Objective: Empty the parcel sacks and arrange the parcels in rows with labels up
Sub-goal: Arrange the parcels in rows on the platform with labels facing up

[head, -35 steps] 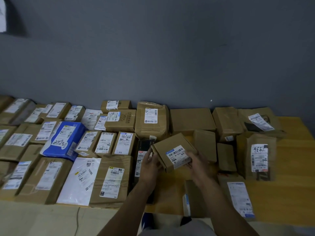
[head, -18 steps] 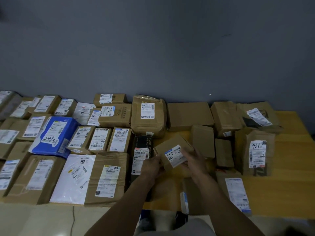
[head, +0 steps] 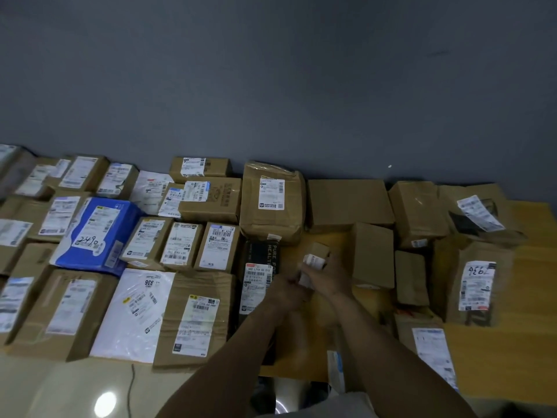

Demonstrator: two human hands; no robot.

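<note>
"Both hands on the small cardboard box (head: pixel 319 254)?"
"Yes. The left hand (head: pixel 287 289) grips its near end and the right hand (head: pixel 330 274) curls round its right side. It's blurred and tilted, with its white label showing at the near side."
"Where is it?"
"Above the wooden worktop (head: pixel 512 342), just right of the black box (head: pixel 260 285), in front of the big taped parcel (head: pixel 271 203). Labelled parcels (head: pixel 184 247) lie in rows to the left, and plain brown boxes (head: pixel 372 254) stand to the right."
</note>
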